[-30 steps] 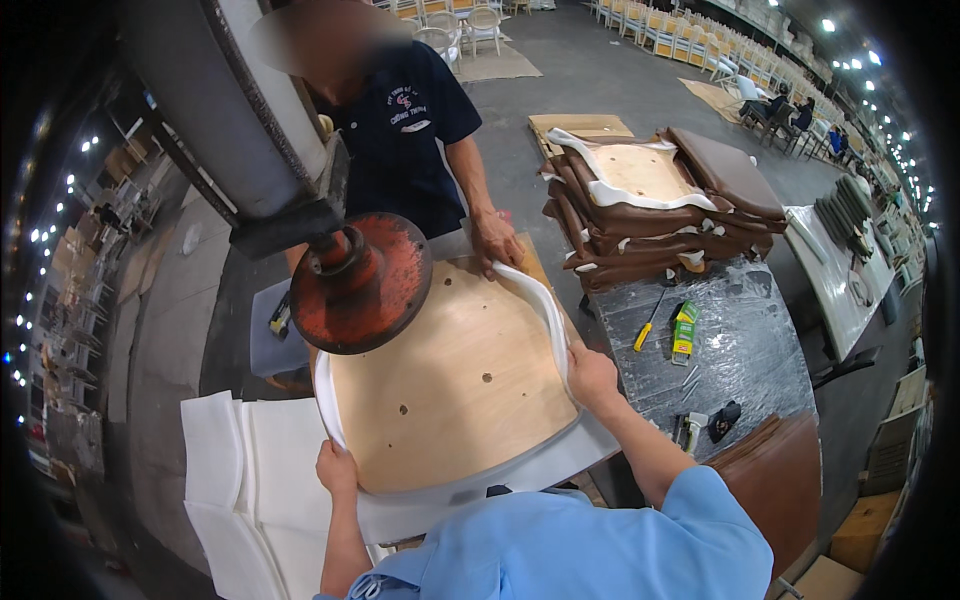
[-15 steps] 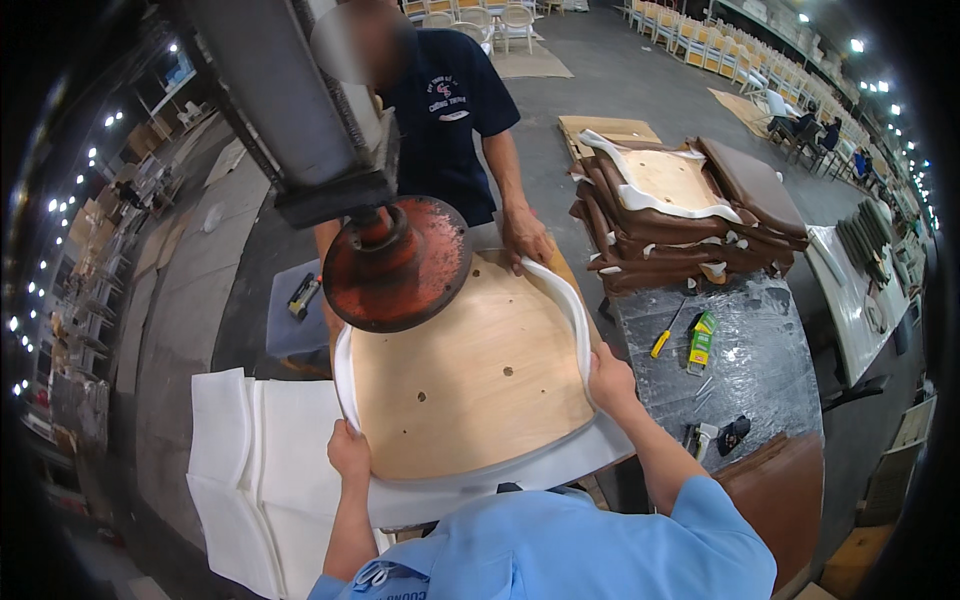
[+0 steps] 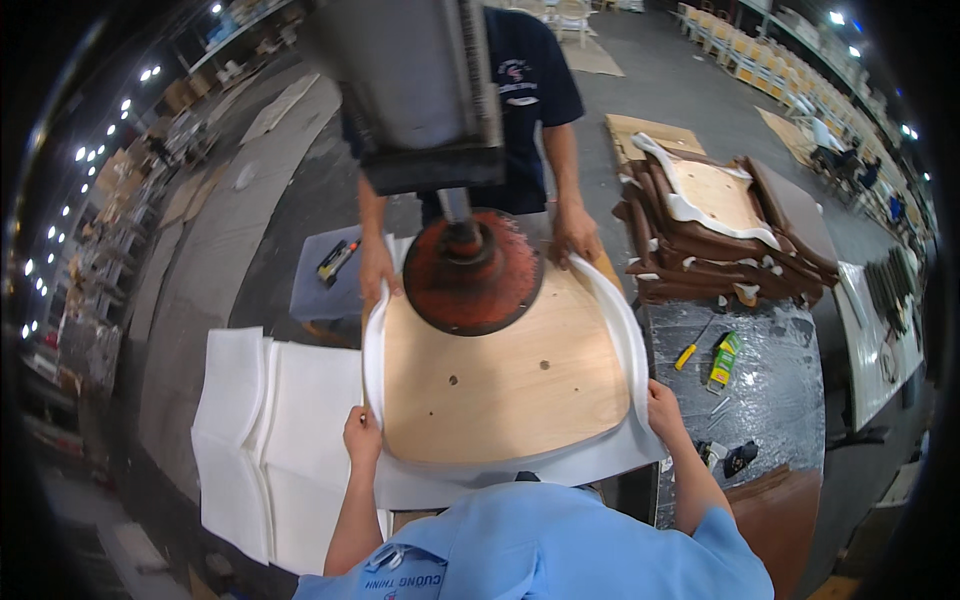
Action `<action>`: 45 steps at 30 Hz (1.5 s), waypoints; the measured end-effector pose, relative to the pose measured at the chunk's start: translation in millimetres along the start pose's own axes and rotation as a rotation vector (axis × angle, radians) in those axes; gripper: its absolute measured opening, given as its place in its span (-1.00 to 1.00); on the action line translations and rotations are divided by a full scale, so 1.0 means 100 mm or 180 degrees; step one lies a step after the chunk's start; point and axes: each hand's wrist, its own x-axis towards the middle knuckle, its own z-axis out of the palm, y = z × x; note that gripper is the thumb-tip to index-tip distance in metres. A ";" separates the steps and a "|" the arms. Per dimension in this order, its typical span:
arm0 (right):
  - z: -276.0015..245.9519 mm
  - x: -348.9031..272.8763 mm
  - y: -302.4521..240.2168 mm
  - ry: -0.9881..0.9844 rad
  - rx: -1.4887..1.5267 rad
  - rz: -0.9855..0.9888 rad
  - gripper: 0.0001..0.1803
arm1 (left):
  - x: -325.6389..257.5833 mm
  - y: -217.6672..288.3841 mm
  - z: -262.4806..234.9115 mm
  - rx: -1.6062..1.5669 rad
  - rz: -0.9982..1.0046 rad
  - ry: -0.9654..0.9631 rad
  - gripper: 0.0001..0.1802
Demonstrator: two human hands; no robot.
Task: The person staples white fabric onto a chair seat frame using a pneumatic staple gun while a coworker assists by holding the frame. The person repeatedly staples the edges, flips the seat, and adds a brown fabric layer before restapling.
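Note:
A pale plywood seat board (image 3: 510, 400) with drilled holes lies on a white foam sheet (image 3: 630, 345). The foam's edges stand up along the board's left and right sides. My left hand (image 3: 363, 435) pinches the foam at the near left corner. At the near right, my right hand (image 3: 662, 410) is closed on the foam edge, its fingertips partly hidden. Above the far part of the board is a red, worn press disc (image 3: 475, 275) on a metal rod. Opposite me, a co-worker's two hands, one on the left (image 3: 378, 268) and one on the right (image 3: 576, 232), touch the far corners.
Folded white foam sheets (image 3: 310, 410) lie at the left. On the right, a plastic-covered table (image 3: 780, 370) bears a yellow-handled screwdriver (image 3: 686, 356), a green-yellow box (image 3: 723, 362) and brown covers. Behind it rises a stack of brown upholstered pieces (image 3: 715, 270). A tool (image 3: 338, 260) rests on the far-left surface.
The press rod shows longer, with the disc lower toward the board. My right hand has slid nearer along the foam edge. The whole view has shifted, and the co-worker's other hand now shows.

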 end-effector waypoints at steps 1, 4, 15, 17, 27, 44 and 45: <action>0.08 0.02 0.00 -0.0036 0.0139 -0.0069 -0.64 | 0.01 -0.05 -0.07 0.0081 -0.0019 -0.0041 -0.75; 0.16 0.11 0.06 -0.0167 0.0122 -0.0120 -0.67 | 0.14 -0.16 -0.19 0.0083 -0.0161 -0.0256 -0.68; 0.07 0.49 -0.10 0.0061 -0.0690 -0.0496 -0.64 | 0.29 0.03 0.02 -0.0465 -0.0644 -0.0531 -0.54; 0.15 0.45 -0.18 0.0047 -0.0523 -0.0698 -0.63 | 0.23 0.04 -0.03 -0.0409 -0.0693 -0.0619 -0.54; 0.16 0.30 -0.35 0.0189 -0.0533 -0.0301 -0.62 | 0.23 0.20 -0.03 -0.0546 -0.0641 -0.0456 -0.51; 0.29 0.30 -0.36 0.0514 -0.0756 -0.0419 -0.64 | 0.24 -0.11 0.02 0.0827 0.0304 -0.0153 -0.45; 0.28 0.29 -0.35 0.0557 -0.0703 -0.0460 -0.62 | 0.24 -0.11 0.02 0.0802 0.0258 -0.0199 -0.45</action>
